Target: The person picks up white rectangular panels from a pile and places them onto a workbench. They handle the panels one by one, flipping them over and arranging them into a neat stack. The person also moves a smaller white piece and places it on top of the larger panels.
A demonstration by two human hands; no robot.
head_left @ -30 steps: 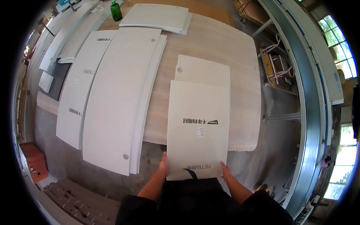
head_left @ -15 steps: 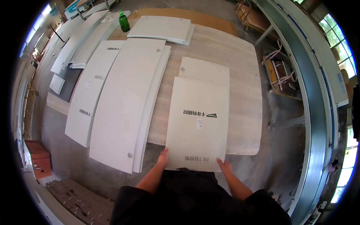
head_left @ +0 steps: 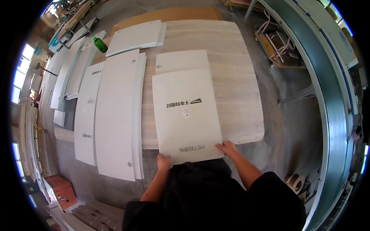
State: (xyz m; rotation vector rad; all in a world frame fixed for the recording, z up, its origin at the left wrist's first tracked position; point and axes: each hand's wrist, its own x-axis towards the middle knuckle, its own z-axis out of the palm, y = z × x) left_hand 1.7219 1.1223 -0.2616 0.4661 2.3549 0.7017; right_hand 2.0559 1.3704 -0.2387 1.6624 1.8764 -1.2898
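Observation:
A pale cream panel [head_left: 186, 131] with dark print and a small label lies over another white panel [head_left: 183, 59], whose far end and round hole show beyond it. The upper panel's near end juts past the table edge, close to my body. My left hand [head_left: 164, 161] grips its near left corner, thumb on top. At the near right corner, my right hand [head_left: 228, 148] holds the side edge, also with the thumb above. The fingers under the panel are hidden.
Long white panels [head_left: 117, 115] lie stacked to the left, their near ends overhanging the wooden tabletop [head_left: 239, 96]. Farther off are a short panel stack [head_left: 135, 34] and a green bottle [head_left: 100, 45]. A metal beam [head_left: 308, 69] runs along the right, near a loaded cart [head_left: 283, 48].
The view has turned, so the table and panels sit farther left in the picture. Both hands keep their hold on the upper panel, which has shifted slightly over the lower one.

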